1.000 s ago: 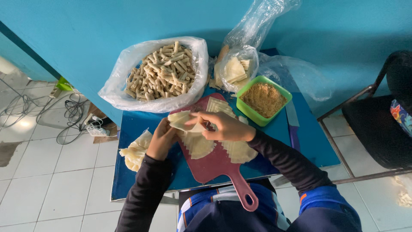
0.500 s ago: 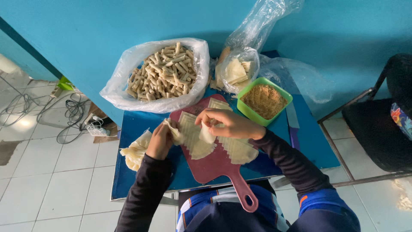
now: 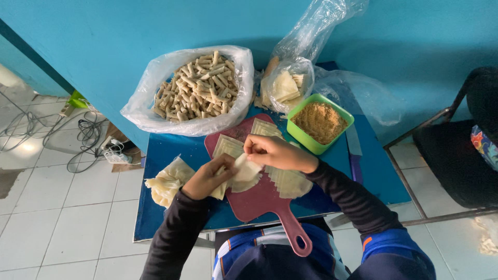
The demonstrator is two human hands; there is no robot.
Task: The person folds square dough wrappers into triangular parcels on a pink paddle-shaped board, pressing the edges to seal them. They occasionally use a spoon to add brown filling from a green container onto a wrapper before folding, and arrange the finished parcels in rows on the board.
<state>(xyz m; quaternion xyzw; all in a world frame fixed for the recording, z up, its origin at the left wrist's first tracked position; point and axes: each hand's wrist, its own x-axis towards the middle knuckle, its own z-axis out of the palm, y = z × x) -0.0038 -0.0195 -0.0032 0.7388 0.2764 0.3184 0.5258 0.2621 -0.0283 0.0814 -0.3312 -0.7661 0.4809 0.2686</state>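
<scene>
Since a second ago, the right hand has moved toward the left hand, and both now pinch one pale wrapper, fingers closed on its edges. The wrapper has lifted just above the red cutting board, so folding looks underway.

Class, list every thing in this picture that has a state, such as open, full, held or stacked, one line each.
Clear plastic bag of rolled pastry sticks: open, heaped full.
Clear plastic bag of flat wrappers: open, partly filled.
Green square plastic tub: uncovered, filled with brown crumbly filling.
Red plastic cutting board: flat, wrapper stacks on it.
Pale dough wrapper: held, partly folded.
Left hand: gripping wrapper.
Right hand: pinching wrapper.
</scene>
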